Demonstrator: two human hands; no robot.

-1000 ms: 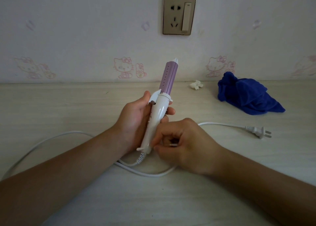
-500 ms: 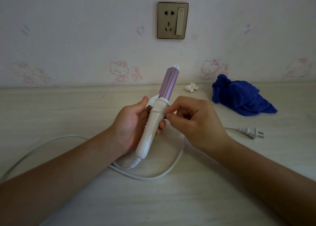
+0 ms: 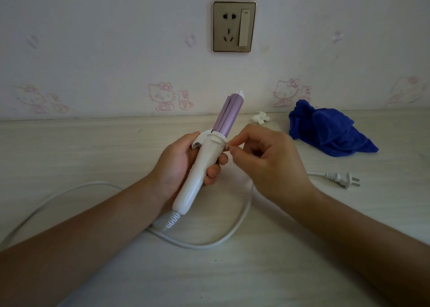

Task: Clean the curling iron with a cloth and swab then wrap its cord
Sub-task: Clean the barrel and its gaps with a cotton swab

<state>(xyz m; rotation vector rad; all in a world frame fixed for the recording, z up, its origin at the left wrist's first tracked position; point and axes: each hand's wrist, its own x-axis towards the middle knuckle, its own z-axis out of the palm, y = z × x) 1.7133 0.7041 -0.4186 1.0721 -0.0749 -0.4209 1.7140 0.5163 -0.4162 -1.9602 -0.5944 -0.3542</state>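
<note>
My left hand (image 3: 176, 164) grips the white plastic handle of the curling iron (image 3: 204, 162). The fingers curl around it from behind and the thumb lies beside the white clamp lever. The iron is held above the desk, tilted, with its purple barrel pointing up and to the right, toward the wall. The white tip of the barrel ends below the beige wall socket (image 3: 234, 26) and well apart from it.

My right hand (image 3: 272, 164) is closed in a pinch. Thumb and forefinger hold a thin pale cotton swab (image 3: 230, 146), and only a small bit of it shows, touching the white collar where handle and barrel meet.

The white power cord (image 3: 209, 244) leaves the lower end of the handle, makes a loop on the pale wooden desk (image 3: 93, 143) under my hands, and runs to the left edge of the view. Its white two-pin plug (image 3: 342, 178) lies flat on the right, just beyond my right wrist.

The crumpled dark blue cloth (image 3: 325, 130) lies at the back right, near the line where the desk meets the wall. A small crumpled white scrap (image 3: 260, 117) lies to its left, close to this same line.

There is bare desk to the left of my left hand, between cord and wall, and also in front, between my forearms.
</note>
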